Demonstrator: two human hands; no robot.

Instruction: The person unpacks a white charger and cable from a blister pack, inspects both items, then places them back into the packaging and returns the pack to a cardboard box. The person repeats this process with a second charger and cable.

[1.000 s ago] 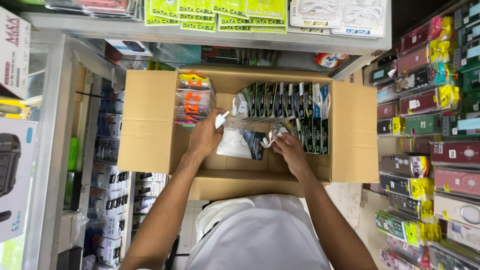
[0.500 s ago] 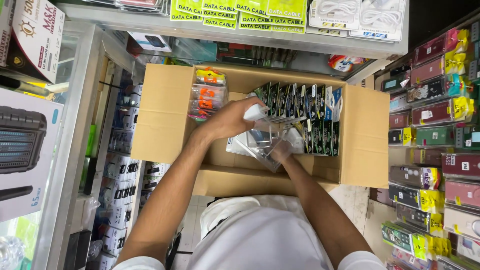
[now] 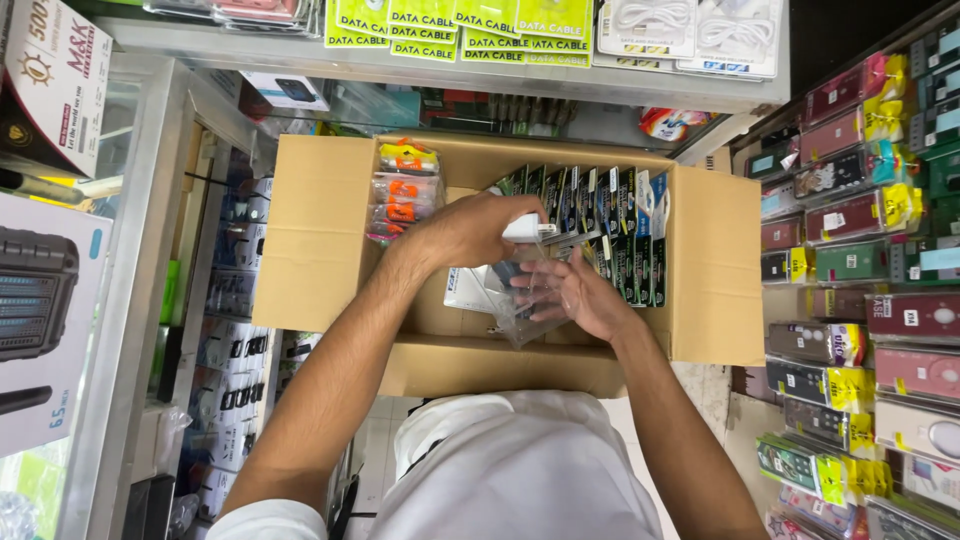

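An open cardboard box (image 3: 715, 270) sits in front of me with its flaps spread. My left hand (image 3: 465, 232) grips a small white plug-shaped item (image 3: 527, 228) over the box. My right hand (image 3: 580, 295) holds a clear plastic bag (image 3: 520, 310) just below it, fingers partly inside the bag. A row of dark flat packets (image 3: 610, 235) stands upright along the box's far right side. Orange and clear packets (image 3: 400, 190) are stacked at its far left. A white flat packet (image 3: 468, 290) lies on the box floor under my hands.
A glass display counter (image 3: 150, 300) with boxed goods runs along the left. Shelves of coloured packaged items (image 3: 860, 250) fill the right wall. Green and white cable packets (image 3: 470, 20) hang above the box. A large boxed device (image 3: 40, 320) stands at the far left.
My left hand has moved right and lifted the white item above the bag. The right hand now holds the clear bag up off the box floor. The camera has shifted slightly.
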